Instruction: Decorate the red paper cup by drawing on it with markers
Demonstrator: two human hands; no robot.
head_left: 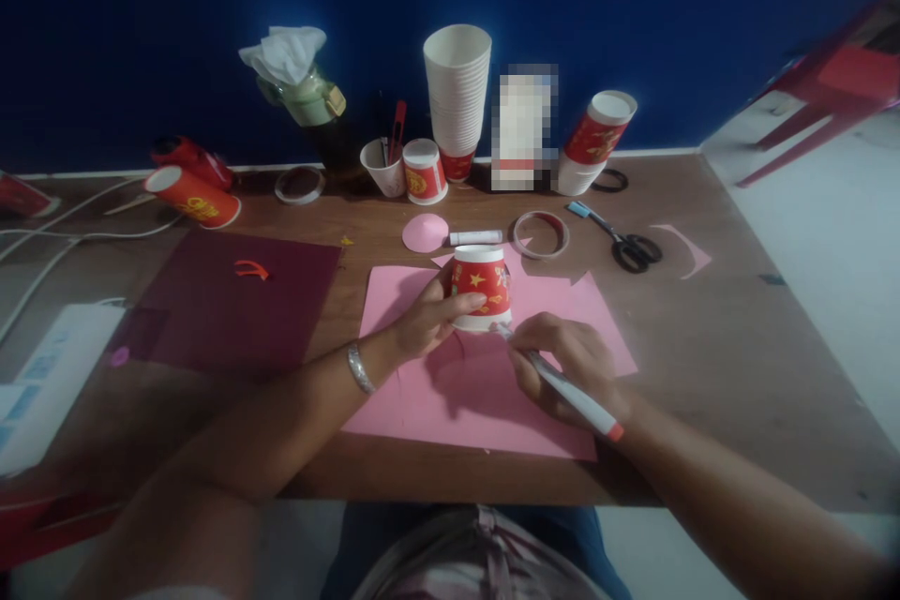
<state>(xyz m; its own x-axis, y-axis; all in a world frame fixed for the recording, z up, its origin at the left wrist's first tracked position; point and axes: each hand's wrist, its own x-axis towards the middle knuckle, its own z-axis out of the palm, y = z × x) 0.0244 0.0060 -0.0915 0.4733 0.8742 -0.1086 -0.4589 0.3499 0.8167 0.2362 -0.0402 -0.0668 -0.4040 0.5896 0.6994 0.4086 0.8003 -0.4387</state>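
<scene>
A red paper cup [481, 285] with gold stars stands upside down on a pink sheet of paper [485, 394] in the middle of the wooden table [703, 347]. My left hand [428, 319], with a silver bracelet at the wrist, is wrapped round the cup's left side and holds it down. My right hand [562, 366] grips a white marker [573, 394] with an orange end. The marker's tip touches the paper at the cup's lower right rim.
Behind the cup lie a pink paper circle [425, 232], a glue stick [476, 237], a tape ring [540, 234] and scissors [625, 244]. A tall stack of cups [457, 94] and other cups stand along the blue wall. A dark red sheet [239, 300] lies at left.
</scene>
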